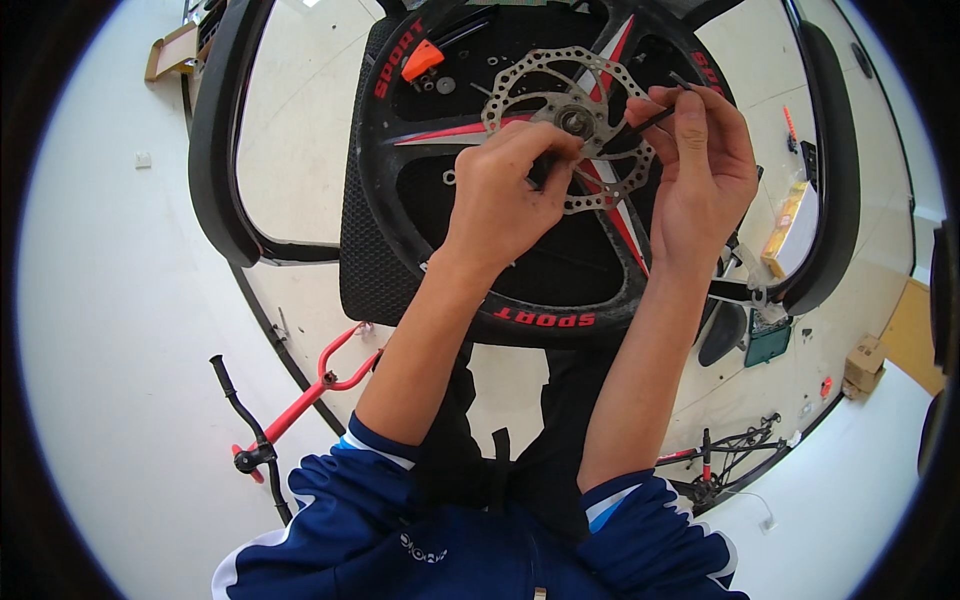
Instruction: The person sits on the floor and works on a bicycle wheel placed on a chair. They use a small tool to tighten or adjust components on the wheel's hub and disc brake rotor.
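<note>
A black bicycle wheel (520, 318) with red and white spoke accents lies flat under both hands. Its drilled silver disc brake rotor (520, 72) sits around the hub (575, 120). My left hand (508, 190) is closed in a pinch over the rotor's near left side; what its fingertips hold, if anything, is hidden. Between the thumb and fingers of my right hand (703, 170) is a thin dark hex key (648, 122), slanting down toward the rotor beside the hub.
The wheel rests on a black chair seat (372, 250) between two armrests (222, 130). An orange piece (422, 60), a washer (445, 87) and small nuts lie inside the rim. On the floor are a red fork (300, 402) with handlebars, a dark bicycle frame (722, 462) and a cardboard box (863, 365).
</note>
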### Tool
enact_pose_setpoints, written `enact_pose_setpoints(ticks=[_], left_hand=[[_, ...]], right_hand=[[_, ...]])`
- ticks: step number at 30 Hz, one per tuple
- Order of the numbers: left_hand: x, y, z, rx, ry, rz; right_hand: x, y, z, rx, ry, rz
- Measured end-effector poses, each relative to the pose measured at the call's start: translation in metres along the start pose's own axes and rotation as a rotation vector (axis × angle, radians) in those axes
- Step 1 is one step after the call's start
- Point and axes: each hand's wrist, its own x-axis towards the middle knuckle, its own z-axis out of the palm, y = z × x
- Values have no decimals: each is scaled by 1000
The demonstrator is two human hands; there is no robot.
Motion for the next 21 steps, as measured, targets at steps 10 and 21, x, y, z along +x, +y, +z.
enact_pose_setpoints(ticks=[10, 21], left_hand=[[1, 4, 2, -94, 21, -52], [-1, 3, 1, -129, -15, -46]], right_hand=[[-3, 5, 8, 45, -37, 6], [-4, 11, 8, -23, -114, -21]])
